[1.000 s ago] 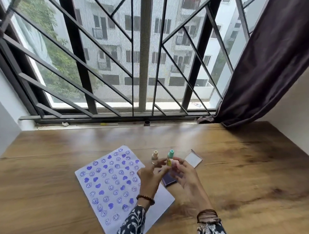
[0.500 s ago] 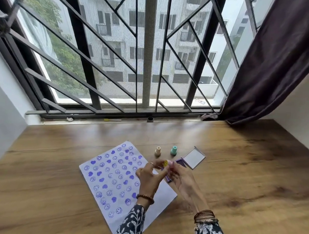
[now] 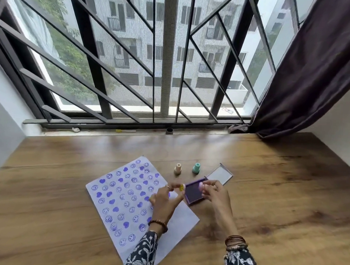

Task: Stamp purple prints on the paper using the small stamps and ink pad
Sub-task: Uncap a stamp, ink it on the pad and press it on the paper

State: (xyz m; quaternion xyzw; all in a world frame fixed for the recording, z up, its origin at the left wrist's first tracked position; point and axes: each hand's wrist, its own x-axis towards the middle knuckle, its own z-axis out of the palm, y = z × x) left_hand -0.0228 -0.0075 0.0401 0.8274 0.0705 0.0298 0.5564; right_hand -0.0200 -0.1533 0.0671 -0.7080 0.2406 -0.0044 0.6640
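A white paper (image 3: 127,194) covered with purple smiley and heart prints lies on the wooden table. To its right sits the purple ink pad (image 3: 191,194), its lid (image 3: 220,175) flipped open behind it. My right hand (image 3: 214,193) pinches a small pink stamp (image 3: 201,186) just over the pad's far right corner. My left hand (image 3: 164,201) hovers above the paper's right edge and holds a small yellow smiley cap (image 3: 181,187) between its fingertips. A beige stamp (image 3: 177,168) and a teal stamp (image 3: 196,168) stand upright behind the pad.
The wooden table (image 3: 277,197) runs up to a barred window with a sill (image 3: 130,131) holding small bits. A dark curtain (image 3: 313,68) hangs at the right, touching the table's back right corner. White walls close in both sides.
My hands have drawn apart: the yellow cap stays with my left hand, and my right hand has carried the pink stamp over the ink pad. The view has tilted slightly.
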